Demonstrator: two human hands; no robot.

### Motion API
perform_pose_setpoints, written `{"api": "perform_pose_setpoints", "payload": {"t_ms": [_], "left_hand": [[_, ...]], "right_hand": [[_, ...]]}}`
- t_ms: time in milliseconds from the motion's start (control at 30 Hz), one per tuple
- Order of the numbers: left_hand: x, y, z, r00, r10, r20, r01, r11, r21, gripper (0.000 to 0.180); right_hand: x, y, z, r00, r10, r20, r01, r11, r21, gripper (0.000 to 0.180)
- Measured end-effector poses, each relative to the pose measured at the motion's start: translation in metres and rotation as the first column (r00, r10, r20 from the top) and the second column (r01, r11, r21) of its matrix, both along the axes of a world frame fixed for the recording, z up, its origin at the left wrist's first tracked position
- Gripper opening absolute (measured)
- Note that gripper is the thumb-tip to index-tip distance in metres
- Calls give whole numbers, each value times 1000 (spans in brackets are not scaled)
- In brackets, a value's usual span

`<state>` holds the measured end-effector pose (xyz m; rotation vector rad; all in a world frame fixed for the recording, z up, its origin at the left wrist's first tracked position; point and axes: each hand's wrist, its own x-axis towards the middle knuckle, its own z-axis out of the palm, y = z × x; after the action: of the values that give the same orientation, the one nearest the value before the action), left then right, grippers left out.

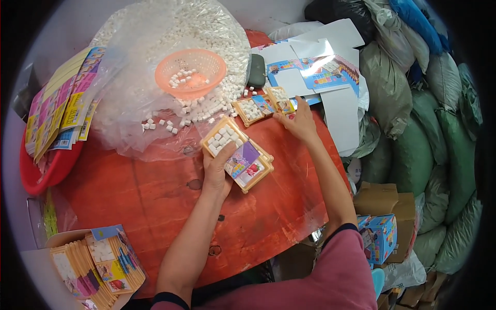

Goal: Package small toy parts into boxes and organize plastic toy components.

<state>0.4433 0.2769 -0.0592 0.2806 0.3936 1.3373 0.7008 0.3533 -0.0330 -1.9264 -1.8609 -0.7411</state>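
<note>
Wooden tray [233, 150] of white cubes with a colourful card sits mid-counter [155, 201], left hand [217, 170] fingers clamped on its near edge, right hand [298, 123] fingers together pressing a second filled tray [263, 107]; packing step underway, next probably stacking them.

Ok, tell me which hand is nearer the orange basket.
Left. The left hand grips a tray of white cubes just below the orange basket; the right hand rests farther off to its right.

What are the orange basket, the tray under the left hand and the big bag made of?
Basket: moulded plastic, going by its mesh holes. Tray under the left hand: looks like tan wood or wood-look plastic, unclear. Bag: thin clear film, wrinkled and glossy.
</note>
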Motion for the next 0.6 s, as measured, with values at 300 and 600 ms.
{"api": "perform_pose_setpoints", "payload": {"t_ms": [300, 600], "left_hand": [[-7, 2, -3, 999, 35, -41, -34, 999, 5, 43], [-2, 4, -3, 1000, -25, -15, 25, 1000, 11, 46]], "right_hand": [[8, 14, 28, 795, 320, -516, -477, 854, -206, 91], [-28, 67, 47, 746, 639, -187, -601, 526, -602, 88]]}}
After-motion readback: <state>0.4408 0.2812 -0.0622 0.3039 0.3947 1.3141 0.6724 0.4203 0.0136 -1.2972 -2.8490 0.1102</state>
